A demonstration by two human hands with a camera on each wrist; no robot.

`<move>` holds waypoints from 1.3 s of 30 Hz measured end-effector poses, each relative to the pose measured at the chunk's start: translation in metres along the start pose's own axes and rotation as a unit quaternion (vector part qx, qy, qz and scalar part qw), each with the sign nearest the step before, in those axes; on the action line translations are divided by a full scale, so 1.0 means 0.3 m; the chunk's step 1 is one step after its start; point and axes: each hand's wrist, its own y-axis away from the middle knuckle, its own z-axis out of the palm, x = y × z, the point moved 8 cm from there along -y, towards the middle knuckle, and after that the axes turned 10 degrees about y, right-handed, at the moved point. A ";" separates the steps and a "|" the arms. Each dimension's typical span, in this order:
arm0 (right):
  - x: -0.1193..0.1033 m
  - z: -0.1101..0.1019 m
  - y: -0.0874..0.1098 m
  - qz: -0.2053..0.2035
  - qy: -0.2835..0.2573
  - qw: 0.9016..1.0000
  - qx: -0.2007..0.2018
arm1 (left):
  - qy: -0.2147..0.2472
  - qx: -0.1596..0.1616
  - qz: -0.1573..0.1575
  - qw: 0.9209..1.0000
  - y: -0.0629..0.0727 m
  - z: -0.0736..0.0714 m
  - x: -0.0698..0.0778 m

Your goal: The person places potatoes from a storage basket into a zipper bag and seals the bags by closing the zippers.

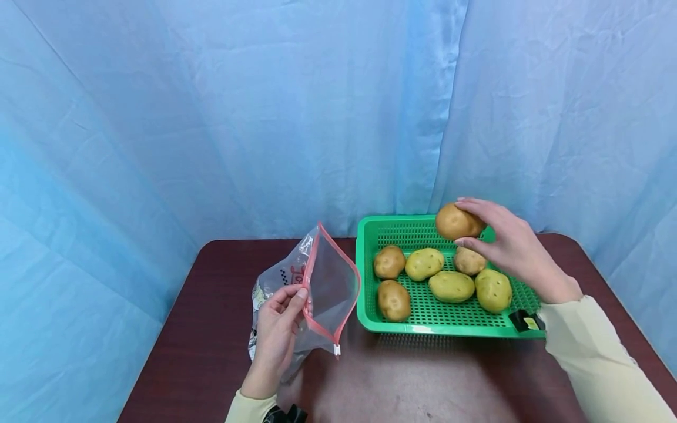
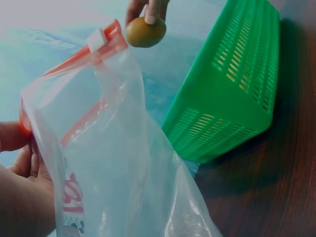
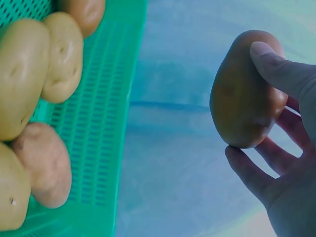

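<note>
My right hand (image 1: 510, 244) grips a brown potato (image 1: 458, 221) between thumb and fingers, held above the back of the green basket (image 1: 365, 276). In the right wrist view that potato (image 3: 247, 94) hangs beside the basket wall. My left hand (image 1: 277, 329) pinches the red zip edge of a clear plastic zip bag (image 1: 333, 288). The bag's mouth gapes toward the basket, with a white slider (image 1: 337, 350) at its near corner. Whether anything lies inside the bag's lower part cannot be told. Several brown and yellow potatoes (image 1: 451, 286) lie in the basket.
The dark reddish-brown table (image 1: 211, 352) carries the bag on the left and the basket on the right. Behind it hangs a light blue curtain (image 1: 317, 117). A black strap with a yellow tag (image 1: 529, 322) shows at the right cuff, by the basket's near rim.
</note>
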 end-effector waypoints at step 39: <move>-0.316 -0.085 0.122 -0.035 -0.180 0.960 0.212 | 0.023 -0.011 -0.013 1.000 0.008 0.048 -0.024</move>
